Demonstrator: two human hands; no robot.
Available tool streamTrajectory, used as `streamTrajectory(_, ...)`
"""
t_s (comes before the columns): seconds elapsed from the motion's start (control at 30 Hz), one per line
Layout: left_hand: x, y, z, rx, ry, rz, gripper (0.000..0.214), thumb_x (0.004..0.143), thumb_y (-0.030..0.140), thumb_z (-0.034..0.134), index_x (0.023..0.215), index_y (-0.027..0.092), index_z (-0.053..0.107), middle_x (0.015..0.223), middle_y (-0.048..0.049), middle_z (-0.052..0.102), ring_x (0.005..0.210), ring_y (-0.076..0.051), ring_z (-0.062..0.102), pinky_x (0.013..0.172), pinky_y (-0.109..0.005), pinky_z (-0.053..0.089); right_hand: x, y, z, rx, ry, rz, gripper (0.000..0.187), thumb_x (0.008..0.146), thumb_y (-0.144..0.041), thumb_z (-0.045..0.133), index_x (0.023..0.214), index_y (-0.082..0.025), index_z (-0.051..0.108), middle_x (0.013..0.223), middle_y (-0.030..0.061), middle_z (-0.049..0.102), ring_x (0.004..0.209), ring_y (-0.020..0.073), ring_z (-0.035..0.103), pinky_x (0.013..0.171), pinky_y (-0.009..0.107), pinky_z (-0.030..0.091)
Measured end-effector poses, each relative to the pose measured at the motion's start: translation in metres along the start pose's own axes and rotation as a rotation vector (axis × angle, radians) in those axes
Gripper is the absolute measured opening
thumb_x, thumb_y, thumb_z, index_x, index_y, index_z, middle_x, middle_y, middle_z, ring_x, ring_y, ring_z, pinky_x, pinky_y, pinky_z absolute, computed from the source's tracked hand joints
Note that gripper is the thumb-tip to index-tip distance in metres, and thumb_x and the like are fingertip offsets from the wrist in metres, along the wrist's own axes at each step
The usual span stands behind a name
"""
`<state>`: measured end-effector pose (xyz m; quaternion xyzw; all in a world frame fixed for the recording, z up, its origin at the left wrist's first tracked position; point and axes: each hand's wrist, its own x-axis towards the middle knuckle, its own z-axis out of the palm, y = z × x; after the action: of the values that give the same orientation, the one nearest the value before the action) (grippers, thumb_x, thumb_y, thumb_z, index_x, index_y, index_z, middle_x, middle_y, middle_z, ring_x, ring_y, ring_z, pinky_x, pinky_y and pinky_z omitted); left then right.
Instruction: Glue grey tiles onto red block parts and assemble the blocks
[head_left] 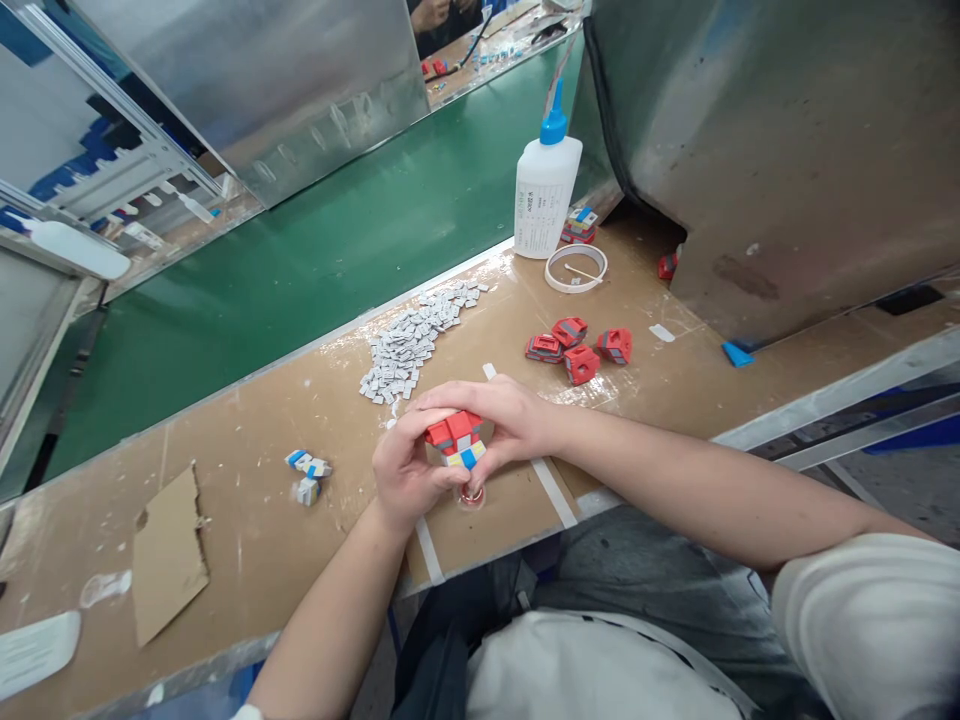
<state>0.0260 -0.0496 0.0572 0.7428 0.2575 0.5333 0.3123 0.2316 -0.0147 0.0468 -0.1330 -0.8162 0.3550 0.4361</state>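
Between my two hands is a small red plastic toy part [456, 432] with grey, white, yellow and blue patches. My left hand [409, 462] grips it from the left, thumb at its lower edge. My right hand [517, 420] closes round its right side, with fingers reaching over the top. Just under the thumbs a small round reddish ring [471, 496] lies on the table. Beyond my hands spreads a pile of small grey-white flat pieces [409, 345]. Several red toy parts [580, 362] sit together to the right of that pile.
A white bottle with a blue nozzle [547, 190] stands at the back, beside a tape ring [576, 268]. White-blue pieces [307, 475] and torn cardboard [171, 560] lie on the left. A green belt [300, 280] runs behind the table. Metal panels [787, 150] rise at back and right.
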Motion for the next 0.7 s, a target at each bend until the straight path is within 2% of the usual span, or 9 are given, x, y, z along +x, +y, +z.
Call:
streamTrajectory(0.13, 0.001, 0.0, 0.0, -0.034, -0.006, 0.013, 0.054, 0.089, 0.06, 0.083, 0.129, 0.024, 0.074, 0.101, -0.0053, 0.079, 0.085, -0.019, 0.073, 0.078, -0.03, 0.059, -0.001, 0.001, 0.0, 0.015, -0.003, -0.005, 0.086, 0.09, -0.074, 0.075, 0.155, -0.02, 0.053, 0.139, 0.0121, 0.073, 0.126, 0.0235, 0.073, 0.102, 0.027, 0.056)
streamTrajectory(0.37, 0.004, 0.009, 0.005, -0.136, 0.032, -0.09, 0.053, 0.085, 0.057, 0.088, 0.123, 0.022, 0.076, 0.102, -0.0065, 0.079, 0.09, -0.02, 0.073, 0.083, -0.031, 0.06, 0.001, 0.0, -0.001, -0.03, 0.064, -0.034, 0.085, 0.087, -0.073, 0.079, 0.15, -0.021, 0.058, 0.132, 0.0112, 0.076, 0.118, 0.0235, 0.076, 0.099, 0.027, 0.057)
streamTrajectory(0.53, 0.029, 0.02, 0.005, -0.173, 0.117, -0.197, 0.05, 0.089, 0.057, 0.084, 0.118, 0.017, 0.076, 0.099, -0.0075, 0.075, 0.088, -0.019, 0.071, 0.08, -0.029, 0.058, 0.028, -0.004, -0.013, -0.004, 0.127, 0.028, 0.085, 0.086, -0.084, 0.07, 0.139, -0.019, 0.066, 0.117, 0.0116, 0.079, 0.102, 0.0245, 0.077, 0.09, 0.029, 0.059)
streamTrajectory(0.7, 0.047, 0.008, 0.003, -0.225, 0.247, -0.237, 0.053, 0.088, 0.062, 0.083, 0.113, 0.016, 0.075, 0.097, -0.0081, 0.074, 0.088, -0.02, 0.068, 0.082, -0.03, 0.057, 0.051, 0.014, -0.012, 0.059, 0.185, 0.101, 0.088, 0.085, -0.091, 0.063, 0.131, -0.017, 0.07, 0.109, 0.0106, 0.076, 0.094, 0.0252, 0.072, 0.083, 0.032, 0.058)
